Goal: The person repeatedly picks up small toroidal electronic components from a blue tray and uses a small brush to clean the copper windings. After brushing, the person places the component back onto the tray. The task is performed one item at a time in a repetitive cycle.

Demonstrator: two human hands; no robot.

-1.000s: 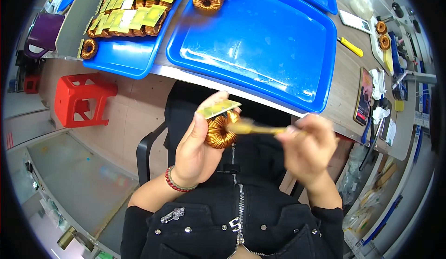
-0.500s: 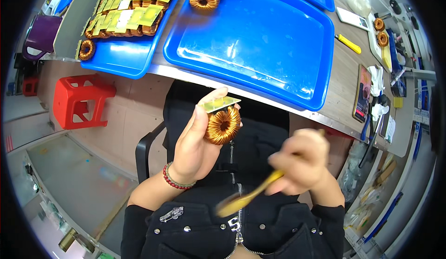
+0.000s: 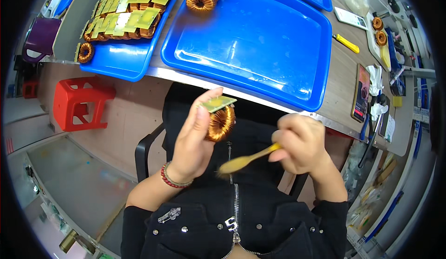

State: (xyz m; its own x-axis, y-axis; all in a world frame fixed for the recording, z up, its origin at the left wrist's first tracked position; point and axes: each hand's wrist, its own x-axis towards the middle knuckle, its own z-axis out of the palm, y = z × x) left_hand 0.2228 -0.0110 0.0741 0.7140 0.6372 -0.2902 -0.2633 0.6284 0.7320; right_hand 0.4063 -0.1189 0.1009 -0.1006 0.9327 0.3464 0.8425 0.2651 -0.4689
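My left hand (image 3: 193, 140) holds a copper-wound toroidal coil (image 3: 220, 123) with a yellow-green board (image 3: 218, 103) on its top side. The thumb and fingers pinch the board and the coil's edge, over my lap and below the table edge. In my right hand (image 3: 302, 143) is a small brush (image 3: 237, 164) with a yellowish handle, gripped between thumb and curled fingers. Its head points left and sits below the coil, apart from it.
A large blue tray (image 3: 251, 71) lies in front of me, with a few coils (image 3: 200, 2) at its far left corner. Another blue tray (image 3: 114, 66) at left carries rows of board-topped coils (image 3: 125, 19). A yellow-handled cutter (image 3: 347, 43) and a phone (image 3: 361, 91) lie at right; a red stool (image 3: 83, 103) stands left.
My right hand has moved up with the brush, whose head is now higher and nearer the coil. My left hand has tilted the coil so its hole turns sideways.
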